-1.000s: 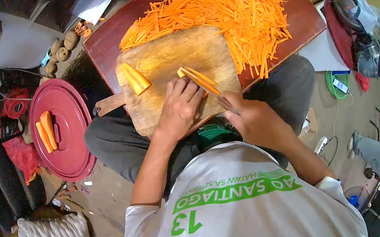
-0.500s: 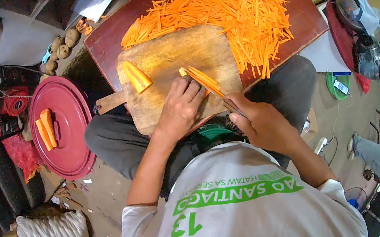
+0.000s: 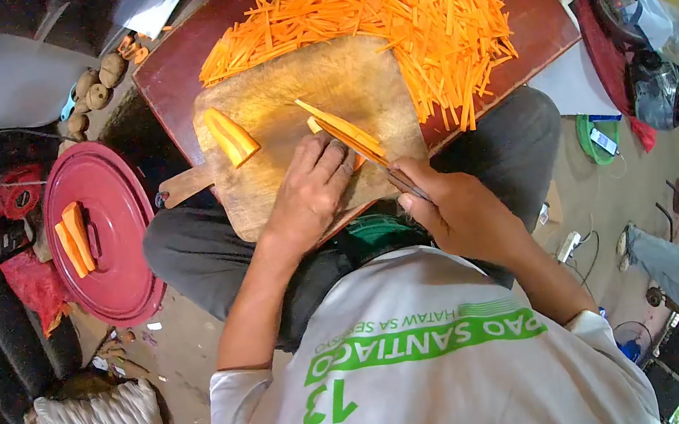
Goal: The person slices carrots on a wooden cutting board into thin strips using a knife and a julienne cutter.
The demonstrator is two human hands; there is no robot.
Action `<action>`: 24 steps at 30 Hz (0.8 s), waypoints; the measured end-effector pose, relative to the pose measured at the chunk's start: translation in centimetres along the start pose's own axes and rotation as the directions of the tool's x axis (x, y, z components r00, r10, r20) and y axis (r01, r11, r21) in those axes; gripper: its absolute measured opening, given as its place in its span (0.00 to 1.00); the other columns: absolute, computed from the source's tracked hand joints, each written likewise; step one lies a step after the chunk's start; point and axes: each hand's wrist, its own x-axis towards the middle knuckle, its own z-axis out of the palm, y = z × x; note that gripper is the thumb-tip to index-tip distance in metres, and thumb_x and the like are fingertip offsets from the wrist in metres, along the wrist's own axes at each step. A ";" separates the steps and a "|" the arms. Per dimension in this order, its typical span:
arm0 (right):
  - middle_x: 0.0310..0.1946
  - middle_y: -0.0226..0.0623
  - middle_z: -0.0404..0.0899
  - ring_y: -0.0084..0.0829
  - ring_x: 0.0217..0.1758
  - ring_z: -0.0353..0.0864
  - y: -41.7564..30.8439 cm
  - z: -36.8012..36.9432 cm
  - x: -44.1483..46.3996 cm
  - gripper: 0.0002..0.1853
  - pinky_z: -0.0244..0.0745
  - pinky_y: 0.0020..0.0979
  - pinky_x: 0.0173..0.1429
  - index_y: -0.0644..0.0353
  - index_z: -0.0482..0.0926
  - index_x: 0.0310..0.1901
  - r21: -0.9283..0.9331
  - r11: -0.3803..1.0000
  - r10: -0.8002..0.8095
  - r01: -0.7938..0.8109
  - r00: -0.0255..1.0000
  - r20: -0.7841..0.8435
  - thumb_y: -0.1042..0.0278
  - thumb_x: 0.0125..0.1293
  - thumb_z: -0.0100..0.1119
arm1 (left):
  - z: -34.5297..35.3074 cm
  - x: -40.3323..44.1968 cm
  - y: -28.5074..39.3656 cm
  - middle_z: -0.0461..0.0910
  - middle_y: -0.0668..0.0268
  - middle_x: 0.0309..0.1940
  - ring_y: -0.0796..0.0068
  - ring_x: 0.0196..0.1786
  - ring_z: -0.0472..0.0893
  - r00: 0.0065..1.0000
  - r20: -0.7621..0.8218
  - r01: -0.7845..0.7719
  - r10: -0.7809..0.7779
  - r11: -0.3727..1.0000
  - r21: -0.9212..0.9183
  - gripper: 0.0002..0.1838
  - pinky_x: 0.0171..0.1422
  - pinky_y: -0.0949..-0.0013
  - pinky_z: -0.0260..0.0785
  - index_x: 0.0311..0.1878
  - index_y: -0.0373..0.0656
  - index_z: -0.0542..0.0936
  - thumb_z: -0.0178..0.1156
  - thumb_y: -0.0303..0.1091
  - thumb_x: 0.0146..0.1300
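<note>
- Even strips call for an upright knife [image 3: 368, 156] and fingertips tucked clear of its edge.
- Left hand [image 3: 307, 190]: fingers curled, pressing the carrot piece [image 3: 313, 125] onto the wooden cutting board [image 3: 270, 89] and hiding most of it.
- Right hand [image 3: 458, 212]: closed around the knife's handle; carrot strips [image 3: 339, 122] lie beside the blade.

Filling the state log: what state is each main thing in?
Knife: gripped, over cutting board.
Left hand: fingers curled, holding carrot down.
Right hand: closed around knife handle.
Cutting board: flat, darkened.
Loose carrot piece: cut, lying.
Carrot strips: cut, heaped.
Lid: handle up, carrot lengths on top.
Table: partly covered.
</note>
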 end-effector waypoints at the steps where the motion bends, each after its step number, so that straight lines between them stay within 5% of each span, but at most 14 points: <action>1: 0.48 0.63 0.86 0.65 0.52 0.87 0.2 0.5 0.3 0.20 0.82 0.55 0.53 0.66 0.74 0.67 -0.005 1.000 -0.012 0.012 1.000 -0.019 0.65 0.80 0.60 | 0.0 0.1 0.0 0.82 0.53 0.56 0.46 0.63 0.79 1.000 0.006 0.001 -0.001 1.000 -0.003 0.21 0.74 0.47 0.73 0.57 0.31 0.87 0.66 0.28 0.60; 5: 0.47 0.63 0.86 0.64 0.52 0.87 1.0 2.5 4.3 0.21 0.82 0.53 0.52 0.67 0.74 0.69 -0.007 0.981 -0.195 0.195 0.975 -0.109 0.66 0.80 0.61 | 0.2 0.0 -0.1 0.82 0.53 0.55 0.46 0.63 0.79 0.999 0.012 0.030 -0.030 0.999 -0.018 0.20 0.73 0.47 0.74 0.56 0.31 0.87 0.67 0.29 0.61; 8: 0.46 0.63 0.86 0.64 0.50 0.87 0.2 2.2 5.7 0.21 0.82 0.54 0.50 0.67 0.75 0.68 -0.018 0.994 -0.107 0.107 0.993 -0.053 0.67 0.80 0.61 | 0.3 -0.2 -0.1 0.82 0.54 0.54 0.46 0.62 0.79 0.999 0.004 0.053 -0.053 0.998 -0.025 0.20 0.71 0.47 0.75 0.55 0.32 0.88 0.67 0.30 0.60; 11: 0.43 0.63 0.86 0.65 0.47 0.87 1.0 1.8 3.1 0.21 0.81 0.54 0.49 0.66 0.74 0.68 -0.078 0.947 -0.322 0.313 0.927 -0.191 0.67 0.80 0.62 | 0.1 -0.2 -0.1 0.82 0.55 0.53 0.47 0.61 0.79 1.000 0.001 0.016 -0.016 1.000 -0.009 0.20 0.70 0.48 0.75 0.54 0.32 0.88 0.68 0.30 0.60; 14: 0.42 0.63 0.85 0.65 0.46 0.86 -1.4 -0.1 0.3 0.22 0.82 0.55 0.48 0.66 0.73 0.69 -0.042 0.997 0.065 -0.062 0.995 0.074 0.67 0.80 0.62 | -0.3 0.0 0.1 0.82 0.55 0.52 0.47 0.60 0.79 1.000 -0.017 0.007 -0.007 1.000 -0.022 0.19 0.69 0.49 0.76 0.53 0.32 0.88 0.68 0.29 0.58; 17: 0.41 0.63 0.85 0.65 0.45 0.87 -0.3 1.1 0.9 0.23 0.82 0.54 0.48 0.66 0.73 0.70 -0.097 0.992 0.085 -0.080 0.995 0.051 0.67 0.80 0.61 | -0.2 0.2 0.0 0.82 0.56 0.51 0.48 0.58 0.79 0.999 -0.043 -0.013 0.013 1.000 -0.007 0.20 0.69 0.49 0.75 0.53 0.32 0.89 0.68 0.30 0.56; 20: 0.43 0.64 0.86 0.65 0.46 0.87 1.4 2.6 3.0 0.23 0.81 0.55 0.48 0.66 0.72 0.71 -0.152 0.944 -0.319 0.294 0.931 -0.177 0.67 0.80 0.60 | 0.1 0.0 0.0 0.82 0.56 0.50 0.48 0.57 0.79 0.998 -0.060 -0.017 0.018 1.000 0.012 0.21 0.68 0.49 0.75 0.52 0.32 0.89 0.68 0.30 0.54; 24: 0.47 0.64 0.86 0.65 0.50 0.87 0.9 2.4 3.7 0.22 0.82 0.54 0.50 0.67 0.73 0.70 -0.003 0.975 -0.219 0.220 0.969 -0.119 0.67 0.80 0.60 | 0.3 -0.3 0.1 0.82 0.55 0.51 0.48 0.58 0.79 0.999 -0.032 -0.011 0.011 1.000 0.005 0.21 0.70 0.49 0.75 0.52 0.32 0.88 0.67 0.29 0.55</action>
